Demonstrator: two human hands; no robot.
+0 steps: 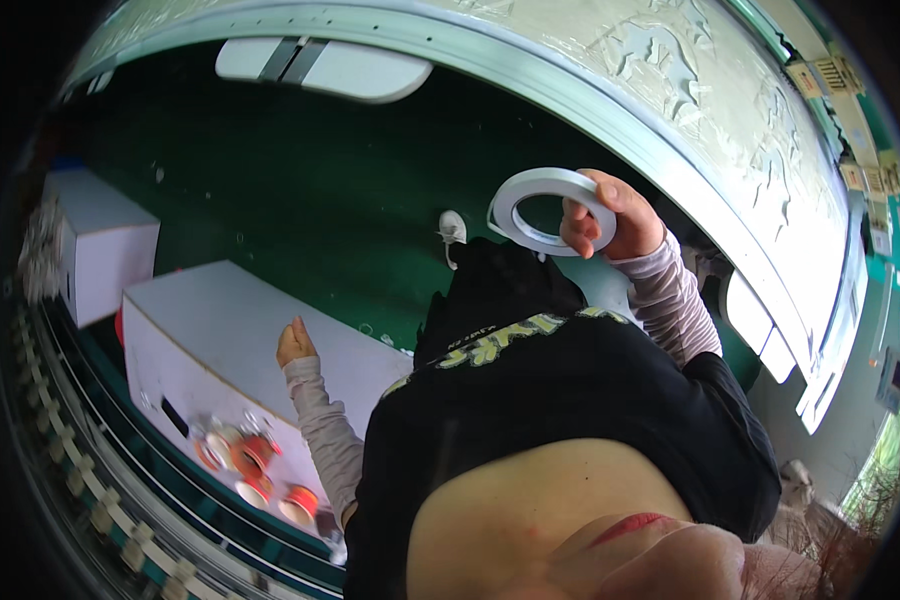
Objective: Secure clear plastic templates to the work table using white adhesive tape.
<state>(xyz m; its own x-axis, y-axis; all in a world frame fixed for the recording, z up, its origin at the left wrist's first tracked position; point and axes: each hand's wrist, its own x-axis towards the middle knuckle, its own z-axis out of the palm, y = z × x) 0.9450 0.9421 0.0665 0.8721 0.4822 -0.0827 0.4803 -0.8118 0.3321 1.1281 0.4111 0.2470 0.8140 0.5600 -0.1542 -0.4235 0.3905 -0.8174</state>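
Here, the right hand's grip (628, 218) pinches the near side of a white, ring-shaped roll of tape (550, 181), thumb and fingers closed about its rim, and holds it up over the dark green floor (300, 170). At the left, the left hand's grip (295, 343) appears over a long, pale, box-shaped worktop (230, 300), its fingers spread or pressed together, I cannot tell which. Farther out, orange-red rolls (255, 455) cluster by the worktop's side, and a long, white-edged panel with a wrinkled cream surface (570, 60) curves across the top.
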